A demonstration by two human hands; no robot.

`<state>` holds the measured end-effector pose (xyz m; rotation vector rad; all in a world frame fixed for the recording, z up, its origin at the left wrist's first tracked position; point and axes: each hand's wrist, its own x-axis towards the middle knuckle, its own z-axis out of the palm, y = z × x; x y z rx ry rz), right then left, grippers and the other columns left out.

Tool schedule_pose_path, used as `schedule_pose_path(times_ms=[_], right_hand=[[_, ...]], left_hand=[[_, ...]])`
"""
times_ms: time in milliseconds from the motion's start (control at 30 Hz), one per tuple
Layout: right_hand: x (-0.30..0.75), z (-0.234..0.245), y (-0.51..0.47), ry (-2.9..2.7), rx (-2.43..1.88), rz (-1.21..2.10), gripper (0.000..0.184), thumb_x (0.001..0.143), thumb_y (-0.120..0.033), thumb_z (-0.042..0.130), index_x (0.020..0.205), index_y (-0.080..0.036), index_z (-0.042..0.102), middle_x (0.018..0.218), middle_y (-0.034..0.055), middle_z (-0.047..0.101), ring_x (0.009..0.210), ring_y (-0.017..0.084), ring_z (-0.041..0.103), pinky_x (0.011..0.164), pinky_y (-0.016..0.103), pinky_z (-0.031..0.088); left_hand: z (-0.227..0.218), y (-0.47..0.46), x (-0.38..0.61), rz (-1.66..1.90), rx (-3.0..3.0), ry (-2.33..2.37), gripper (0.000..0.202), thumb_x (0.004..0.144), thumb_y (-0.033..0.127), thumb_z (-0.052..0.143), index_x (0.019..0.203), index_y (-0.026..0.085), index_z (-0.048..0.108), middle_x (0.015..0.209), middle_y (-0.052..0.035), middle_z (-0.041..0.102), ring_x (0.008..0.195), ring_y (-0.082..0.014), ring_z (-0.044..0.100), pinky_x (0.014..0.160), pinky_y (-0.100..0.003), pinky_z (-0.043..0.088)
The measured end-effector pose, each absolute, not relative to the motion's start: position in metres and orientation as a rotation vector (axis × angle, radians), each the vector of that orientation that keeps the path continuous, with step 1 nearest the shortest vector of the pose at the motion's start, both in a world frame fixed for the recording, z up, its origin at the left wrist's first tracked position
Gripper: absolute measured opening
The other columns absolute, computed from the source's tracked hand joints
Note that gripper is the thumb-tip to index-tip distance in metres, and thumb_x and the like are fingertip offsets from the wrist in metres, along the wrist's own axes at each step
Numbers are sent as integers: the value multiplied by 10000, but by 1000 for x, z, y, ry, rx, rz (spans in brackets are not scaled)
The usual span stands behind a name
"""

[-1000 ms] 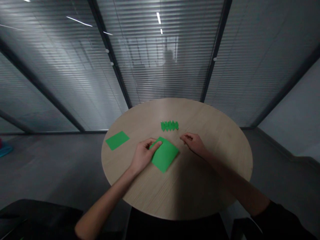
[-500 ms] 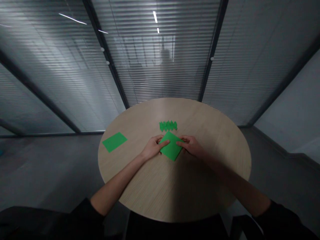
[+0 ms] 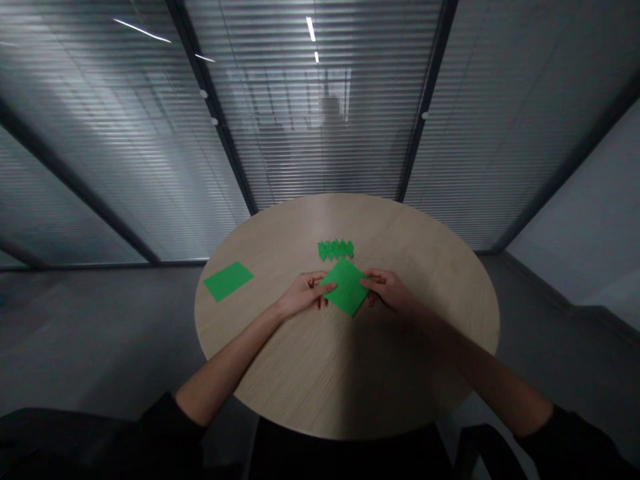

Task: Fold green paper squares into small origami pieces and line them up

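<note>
Between my two hands is a square sheet of green paper [image 3: 346, 290], turned so its corners point toward and away from me. My left hand [image 3: 306, 292] pinches its left corner, thumb on top and fingers beneath. At the opposite corner, my right hand [image 3: 387, 288] grips the sheet the same way. Just beyond the sheet lies a row of several small folded green paper pieces [image 3: 336, 250]. Off to the left, a green paper stack or sheet [image 3: 229, 281] rests flat; I cannot tell how many sheets it has.
All this is on a round wooden table [image 3: 285, 373]. Behind it stand glass panels with blinds [image 3: 325, 153] and dark frames. A white wall [image 3: 595, 227] is on the right. A black chair part [image 3: 480, 440] shows by the near edge.
Both hands have drawn slightly apart, with the thumbs nearer the corners of the green sheet. The sheet now looks flatter and has shifted a little to the right.
</note>
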<state>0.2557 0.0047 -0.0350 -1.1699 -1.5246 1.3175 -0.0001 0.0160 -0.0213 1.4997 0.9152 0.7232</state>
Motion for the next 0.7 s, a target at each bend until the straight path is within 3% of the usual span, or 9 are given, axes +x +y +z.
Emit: schedule_pose_path(times_ms=[267,433,700], right_hand=[[254,-33,-2,-1514,-1170,1301,350,773,-471,768,924,-161,709,604,-19,639,463,110,564,462,229,433],[255,-33,-1,-1495,-1175,1313,371,762,-487,760,947,-170,707,647,-2,676,469,107,567,472,231,453],[255,-32,-2,-1503,-1185,1335,284,803,-438,702,943,-193,735,609,-8,674,471,130,592,478,239,476]], left_hand=[[-21,15,0,737,1404,847,330,871,458,792,926,141,714,671,-17,704,525,-92,608,556,-215,493],[-17,11,1,768,1357,816,336,885,414,775,1055,132,708,729,-40,734,564,-106,649,560,-216,511],[-16,8,2,806,1297,805,304,865,308,715,1115,136,699,752,-60,741,639,-156,703,572,-249,553]])
